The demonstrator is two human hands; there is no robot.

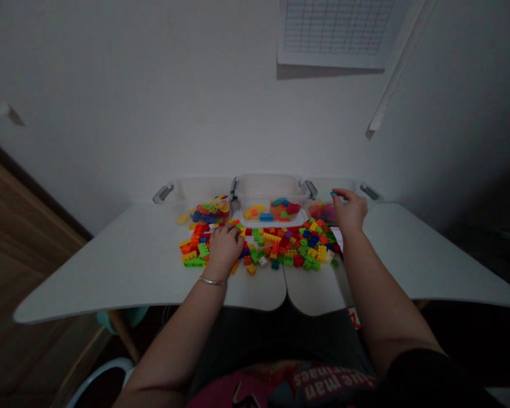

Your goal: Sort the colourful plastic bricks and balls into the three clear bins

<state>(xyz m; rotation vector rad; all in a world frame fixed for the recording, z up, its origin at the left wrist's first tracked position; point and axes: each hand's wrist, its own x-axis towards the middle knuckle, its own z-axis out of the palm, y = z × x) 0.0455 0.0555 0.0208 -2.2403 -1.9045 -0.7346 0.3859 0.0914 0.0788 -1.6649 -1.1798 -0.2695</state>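
My right hand [351,212] is raised over the right-hand clear box, thumb and fingertips pinched on a small blue toy brick [333,194]. My left hand [226,246] rests palm down on the left part of the brick pile, its fingers loosely spread and partly hidden among the pieces; I see nothing gripped in it. Spread along the table is a heap of building bricks [272,238] in red, orange, yellow, green, blue and white. Behind the heap, the middle clear box [268,190] contains several yellow, blue, orange and red pieces.
The left clear box [204,187] holds colourful pieces, and pink and red ones lie in the right clear box [318,195]. Grey latches [164,193] stick out from the boxes. A white table [123,255] with a notched front edge meets the wall, where a gridded sheet [335,34] hangs.
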